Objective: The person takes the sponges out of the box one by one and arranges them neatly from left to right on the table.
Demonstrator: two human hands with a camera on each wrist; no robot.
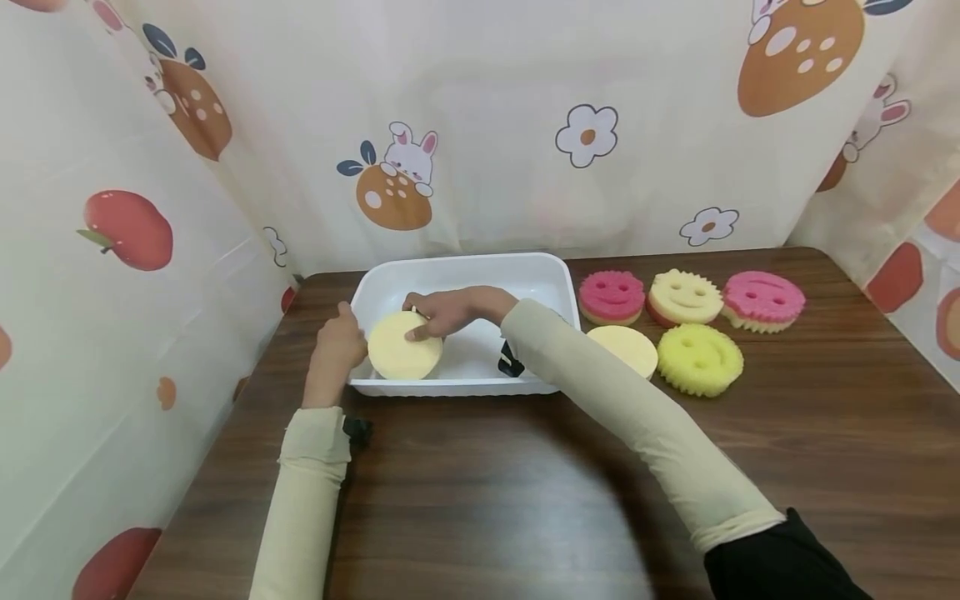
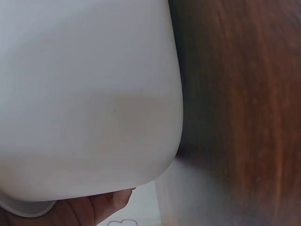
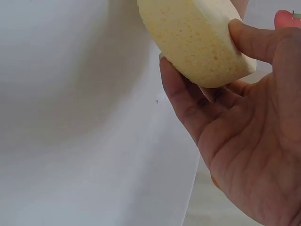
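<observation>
My right hand [image 1: 455, 312] pinches a round pale yellow sponge [image 1: 405, 346] between thumb and fingers, over the left end of a white tray [image 1: 487, 388]. The right wrist view shows the porous sponge [image 3: 188, 44] with the thumb on one face and fingers curled beneath it. At the tray's left edge my left hand [image 1: 337, 343] grips the rim. In the left wrist view, the tray wall [image 2: 89, 103] fills most of the picture and hides part of that hand's fingers [image 2: 108, 205].
Right of the tray lie pink smiley sponges [image 1: 612, 295] [image 1: 764, 298], a cream smiley sponge [image 1: 684, 296], a yellow smiley sponge [image 1: 700, 359] and a plain pale sponge [image 1: 624, 348] partly behind my right sleeve. A printed curtain [image 1: 495, 167] hangs behind the wooden table [image 1: 480, 500].
</observation>
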